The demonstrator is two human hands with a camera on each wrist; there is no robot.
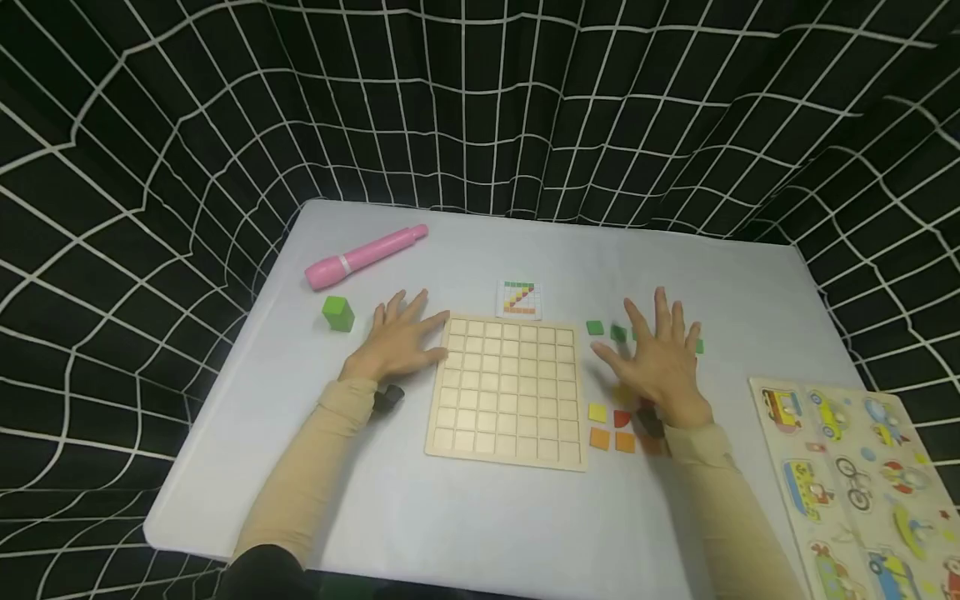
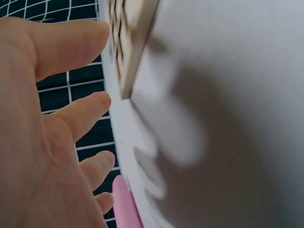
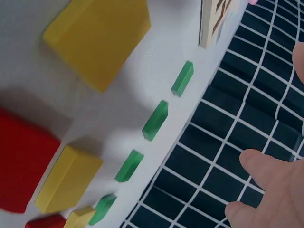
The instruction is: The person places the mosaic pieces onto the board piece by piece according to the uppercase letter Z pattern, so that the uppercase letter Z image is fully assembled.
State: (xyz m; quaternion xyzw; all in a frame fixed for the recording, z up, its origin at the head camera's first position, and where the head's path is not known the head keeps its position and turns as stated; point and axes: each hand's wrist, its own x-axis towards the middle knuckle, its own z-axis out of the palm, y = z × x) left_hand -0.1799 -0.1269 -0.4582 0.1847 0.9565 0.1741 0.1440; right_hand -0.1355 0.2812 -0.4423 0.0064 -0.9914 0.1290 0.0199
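Grid board [image 1: 506, 392]: lay flat about the middle of the white table [image 1: 375, 517], between the two hands, every cell bare.
Picture card [image 1: 519, 300]: sat just past the board's far edge, showing a green row, an orange row and a slanting red-and-yellow band between them.
Done: no tile sat on the board, so the work looked to be at its very start.
Left: green tiles [image 1: 595, 327], a yellow tile [image 1: 597, 412], a red piece [image 1: 622, 418] and orange tiles [image 1: 625, 442] lay loose off the board's right edge, the orange ones closest to the table's near edge; the right hand hid some, so no count was possible.
Left hand [image 1: 397, 343]: spread, palm down, gripping nothing, index finger and thumb at the board's left edge; whether they touched it could not be told.
Right hand [image 1: 663, 358]: spread wide above the loose tiles, pinching none.
Forearms: came in from the table's near edge, well apart, slanting toward each other.
Green block [image 1: 339, 313]: stood toward the table's left edge.
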